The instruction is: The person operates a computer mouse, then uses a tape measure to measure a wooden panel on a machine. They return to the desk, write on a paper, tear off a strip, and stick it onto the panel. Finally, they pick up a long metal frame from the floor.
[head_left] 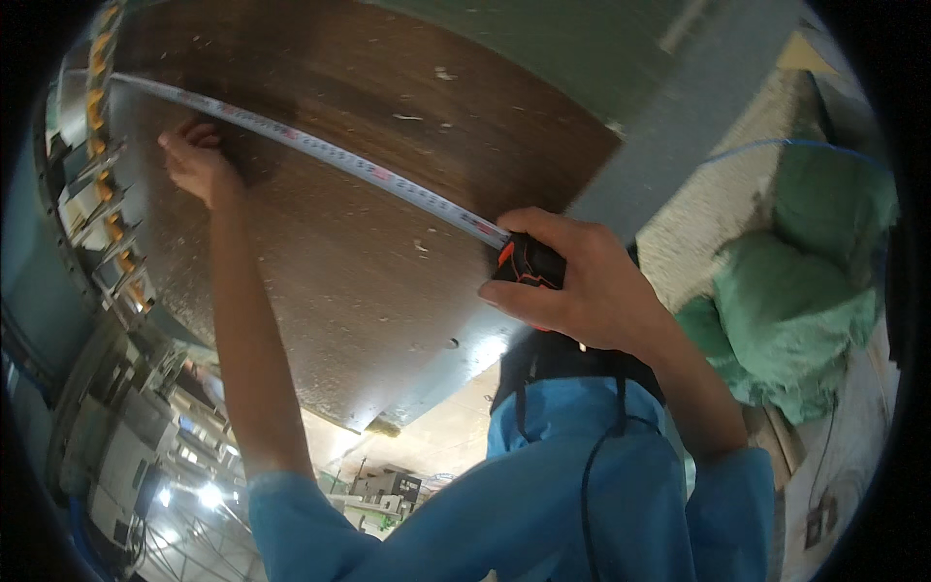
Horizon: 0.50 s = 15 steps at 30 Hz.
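Grasping a black-and-orange tape measure [531, 266] in your right hand [609, 291] near the edge of a scuffed brown desk [339, 262], you hold its blade [335, 154] extended, red and dark markings showing; your left hand [202, 167], seemingly released, is nearby; green sacks [790, 306] slump rightward.

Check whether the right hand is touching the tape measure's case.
Touching. The head view shows the right hand gripping the black-and-orange case, thumb along one side and index finger along the other.
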Motion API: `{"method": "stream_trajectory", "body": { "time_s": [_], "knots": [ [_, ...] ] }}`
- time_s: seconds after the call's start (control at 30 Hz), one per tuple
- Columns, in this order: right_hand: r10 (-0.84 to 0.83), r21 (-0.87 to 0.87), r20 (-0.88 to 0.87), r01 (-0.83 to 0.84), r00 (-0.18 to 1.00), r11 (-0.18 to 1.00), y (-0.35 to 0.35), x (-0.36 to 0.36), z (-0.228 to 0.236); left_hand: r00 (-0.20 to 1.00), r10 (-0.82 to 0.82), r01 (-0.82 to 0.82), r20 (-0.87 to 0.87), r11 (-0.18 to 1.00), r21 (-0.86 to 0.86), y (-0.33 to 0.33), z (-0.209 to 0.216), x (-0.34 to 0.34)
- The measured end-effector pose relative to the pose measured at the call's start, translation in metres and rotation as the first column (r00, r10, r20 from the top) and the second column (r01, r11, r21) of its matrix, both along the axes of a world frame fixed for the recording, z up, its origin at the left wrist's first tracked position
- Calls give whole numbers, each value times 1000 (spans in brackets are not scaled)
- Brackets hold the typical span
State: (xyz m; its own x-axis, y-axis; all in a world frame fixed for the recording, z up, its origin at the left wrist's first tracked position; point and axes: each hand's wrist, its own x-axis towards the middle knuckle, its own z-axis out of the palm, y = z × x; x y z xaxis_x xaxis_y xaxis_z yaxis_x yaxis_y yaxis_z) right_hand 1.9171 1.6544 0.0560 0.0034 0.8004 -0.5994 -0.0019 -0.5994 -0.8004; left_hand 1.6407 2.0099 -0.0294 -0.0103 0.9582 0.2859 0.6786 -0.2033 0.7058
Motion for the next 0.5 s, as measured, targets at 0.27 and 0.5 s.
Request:
{"method": "stream_trajectory", "body": {
  "time_s": [0.27,0.5],
  "knots": [
    [-8,-61,136,16,991,998,-78,5,-3,998,40,-42,-38,999,-33,1,1,0],
    [-29,61,302,11,953,998,-91,-3,-25,936,133,-165,-326,984,-72,-15,2,13]
  ]
}}
